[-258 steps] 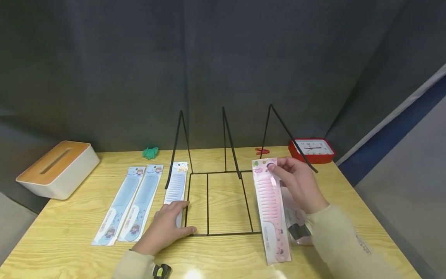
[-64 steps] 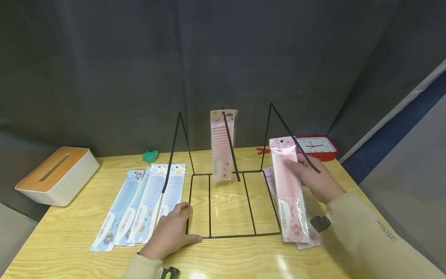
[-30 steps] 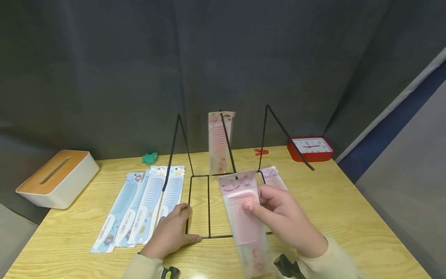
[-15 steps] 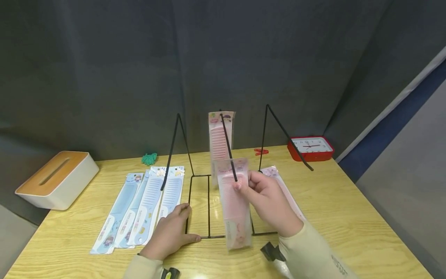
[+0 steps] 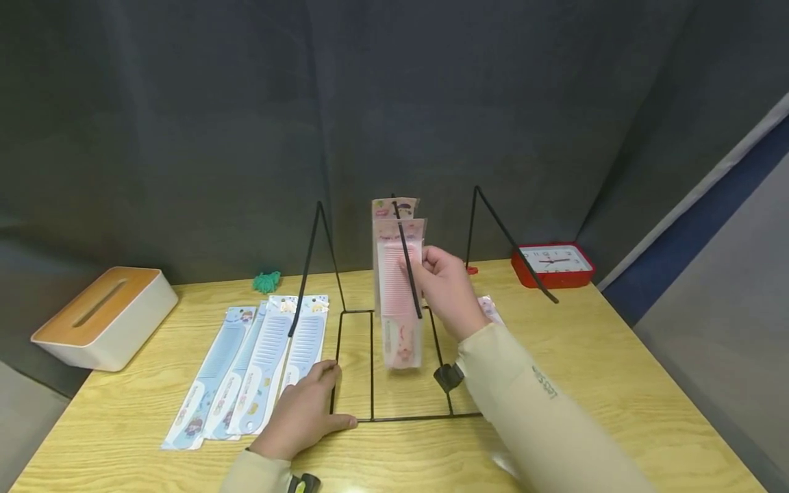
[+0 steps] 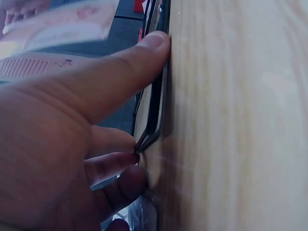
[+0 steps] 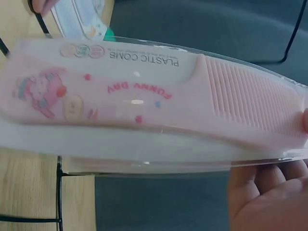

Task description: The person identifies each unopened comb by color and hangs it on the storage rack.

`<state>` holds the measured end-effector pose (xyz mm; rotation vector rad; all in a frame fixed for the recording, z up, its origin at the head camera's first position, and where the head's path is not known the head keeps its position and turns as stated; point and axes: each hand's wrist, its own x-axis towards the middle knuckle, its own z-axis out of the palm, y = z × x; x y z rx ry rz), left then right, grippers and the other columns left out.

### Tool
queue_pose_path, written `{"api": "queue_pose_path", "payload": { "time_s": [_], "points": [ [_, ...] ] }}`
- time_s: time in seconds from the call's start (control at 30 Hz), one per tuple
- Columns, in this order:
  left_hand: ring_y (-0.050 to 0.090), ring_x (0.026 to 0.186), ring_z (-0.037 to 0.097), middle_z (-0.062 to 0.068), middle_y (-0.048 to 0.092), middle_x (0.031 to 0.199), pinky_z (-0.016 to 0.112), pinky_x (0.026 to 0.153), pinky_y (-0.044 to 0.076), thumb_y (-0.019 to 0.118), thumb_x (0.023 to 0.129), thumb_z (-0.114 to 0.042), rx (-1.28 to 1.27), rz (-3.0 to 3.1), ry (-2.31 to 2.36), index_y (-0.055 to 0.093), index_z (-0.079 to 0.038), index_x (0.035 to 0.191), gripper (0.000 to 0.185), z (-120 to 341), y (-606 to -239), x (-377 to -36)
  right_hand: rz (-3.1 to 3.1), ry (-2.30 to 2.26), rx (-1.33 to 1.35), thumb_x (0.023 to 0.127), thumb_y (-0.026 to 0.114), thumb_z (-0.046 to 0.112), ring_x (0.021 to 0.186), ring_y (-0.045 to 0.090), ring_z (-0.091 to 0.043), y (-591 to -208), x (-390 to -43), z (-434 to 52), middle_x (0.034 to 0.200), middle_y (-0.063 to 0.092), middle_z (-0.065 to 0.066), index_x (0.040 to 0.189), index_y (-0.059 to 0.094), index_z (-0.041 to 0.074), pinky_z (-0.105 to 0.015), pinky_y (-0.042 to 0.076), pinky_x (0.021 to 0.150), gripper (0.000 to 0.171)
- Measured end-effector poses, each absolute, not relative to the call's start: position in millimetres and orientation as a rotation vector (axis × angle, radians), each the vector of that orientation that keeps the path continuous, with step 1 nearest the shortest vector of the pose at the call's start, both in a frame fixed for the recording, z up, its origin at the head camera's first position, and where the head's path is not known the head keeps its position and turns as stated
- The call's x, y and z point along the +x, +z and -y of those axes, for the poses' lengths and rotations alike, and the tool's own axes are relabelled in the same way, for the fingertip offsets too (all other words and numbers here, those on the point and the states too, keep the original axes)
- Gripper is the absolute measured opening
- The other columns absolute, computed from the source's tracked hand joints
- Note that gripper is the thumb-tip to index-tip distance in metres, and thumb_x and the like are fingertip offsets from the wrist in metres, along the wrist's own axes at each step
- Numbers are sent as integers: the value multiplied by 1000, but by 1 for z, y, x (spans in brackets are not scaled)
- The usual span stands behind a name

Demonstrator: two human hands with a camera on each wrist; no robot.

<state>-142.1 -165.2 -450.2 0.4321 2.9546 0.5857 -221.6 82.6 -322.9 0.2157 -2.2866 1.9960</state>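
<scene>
Pink in its clear sleeve, the packaged comb [image 5: 399, 301] hangs upright at the middle prong of the black wire rack [image 5: 394, 363], pinched at its toothed part by the curled fingers of the right hand [image 5: 445, 287]; another pink comb [image 5: 394, 207] hangs just behind it. At about seven o'clock from the rack, the left hand [image 5: 303, 414] rests flat on the wooden table [image 5: 616, 370], fingers relaxed, thumb pressing the rack's front corner (blue combs [image 5: 246, 370] lie just beside it). A red clock [image 5: 553, 263] sits at two o'clock.
</scene>
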Motion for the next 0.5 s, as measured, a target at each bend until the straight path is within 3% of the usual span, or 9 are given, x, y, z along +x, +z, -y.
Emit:
{"api": "queue_pose_path", "payload": {
  "time_s": [0.23, 0.5],
  "points": [
    [59, 119, 41, 14, 44, 152, 68, 94, 44, 83, 73, -57, 421, -2954, 576, 53, -3, 144, 94, 167, -449, -142, 2276, 2006, 72, 97, 66, 41, 59, 38, -13, -319, -253, -74, 61, 41, 4, 90, 61, 8, -28, 37, 56, 35],
    [59, 118, 41, 14, 44, 152, 68, 94, 44, 83, 73, -57, 441, -2953, 596, 53, -3, 143, 93, 166, -451, -142, 2273, 1973, -5, 93, 69, 47, 66, 40, -14, -327, -258, -80, 69, 42, 1, 84, 56, 9, -28, 42, 61, 42]
  ]
}}
